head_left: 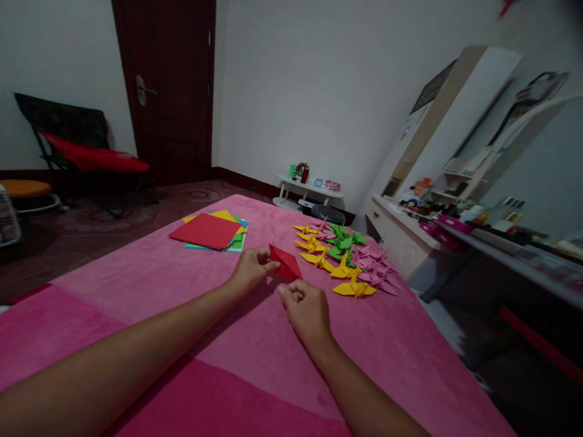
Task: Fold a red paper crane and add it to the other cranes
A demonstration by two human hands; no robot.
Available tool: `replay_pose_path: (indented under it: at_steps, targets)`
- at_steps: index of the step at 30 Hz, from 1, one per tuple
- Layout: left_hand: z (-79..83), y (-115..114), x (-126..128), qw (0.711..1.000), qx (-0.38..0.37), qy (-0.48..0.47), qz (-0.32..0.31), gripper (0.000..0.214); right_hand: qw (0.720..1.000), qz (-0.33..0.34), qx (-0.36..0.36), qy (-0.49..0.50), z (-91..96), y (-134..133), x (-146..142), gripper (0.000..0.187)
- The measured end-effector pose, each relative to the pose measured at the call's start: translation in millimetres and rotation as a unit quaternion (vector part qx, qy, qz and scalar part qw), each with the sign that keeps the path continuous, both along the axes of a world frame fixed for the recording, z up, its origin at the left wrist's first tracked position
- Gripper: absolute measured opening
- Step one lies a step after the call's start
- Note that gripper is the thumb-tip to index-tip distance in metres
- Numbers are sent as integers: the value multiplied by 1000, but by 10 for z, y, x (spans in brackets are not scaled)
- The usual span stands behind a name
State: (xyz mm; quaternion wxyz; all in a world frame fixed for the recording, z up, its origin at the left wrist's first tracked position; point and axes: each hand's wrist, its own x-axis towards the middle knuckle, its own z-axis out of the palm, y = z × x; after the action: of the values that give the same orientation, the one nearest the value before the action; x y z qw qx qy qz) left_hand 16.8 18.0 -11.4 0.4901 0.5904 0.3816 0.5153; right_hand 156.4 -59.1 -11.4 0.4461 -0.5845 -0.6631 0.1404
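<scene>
A red sheet of origami paper, folded into a small pointed shape, is held up over the pink cover. My left hand pinches its left side between thumb and fingers. At the lower right corner of the paper, my right hand is closed with its fingers curled in, against the edge; the exact contact is partly hidden. To the left lies a stack of square paper sheets, red on top, with yellow, green and blue edges showing. Yellow paper cranes, green paper cranes and pink paper cranes sit in rows on the right.
The pink cover spreads under both arms. To the right stands a dressing table crowded with small bottles and boxes. A low white shelf is by the far wall. A folding chair and a brown door are at the left.
</scene>
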Motion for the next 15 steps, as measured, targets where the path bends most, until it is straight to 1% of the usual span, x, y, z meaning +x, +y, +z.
replay_pose_path:
  at_steps: [3, 4, 5, 6, 7, 9, 10, 12, 14, 15]
  targets:
    - [124, 50, -84, 997, 36, 40, -48, 20, 994, 15, 104, 7, 231, -75, -38, 16]
    - [160, 59, -98, 995, 44, 59, -70, 20, 989, 1, 143, 20, 298, -65, -23, 12]
    - [190, 64, -104, 991, 51, 77, -94, 21, 985, -9, 167, 35, 349, -38, 5, 8]
    - [215, 62, -101, 987, 56, 92, -120, 22, 983, -16, 175, 56, 381, 2, 42, 10]
    - [233, 53, -91, 982, 58, 103, -147, 23, 982, -13, 167, 82, 392, 50, 83, 16]
    - [251, 19, -54, 974, 60, 115, -188, 27, 981, 21, 110, 159, 364, 148, 158, 26]
    - [252, -5, -30, 971, 63, 119, -199, 29, 974, 43, 79, 207, 333, 188, 185, 28]
    - [248, -63, 21, 970, 74, 120, -198, 35, 951, 90, 32, 293, 266, 241, 211, 26]
    - [248, -124, 67, 974, 83, 118, -174, 39, 931, 123, 15, 344, 219, 256, 211, 24]
    - [252, -153, 86, 976, 86, 117, -161, 41, 925, 131, 14, 357, 209, 254, 207, 23]
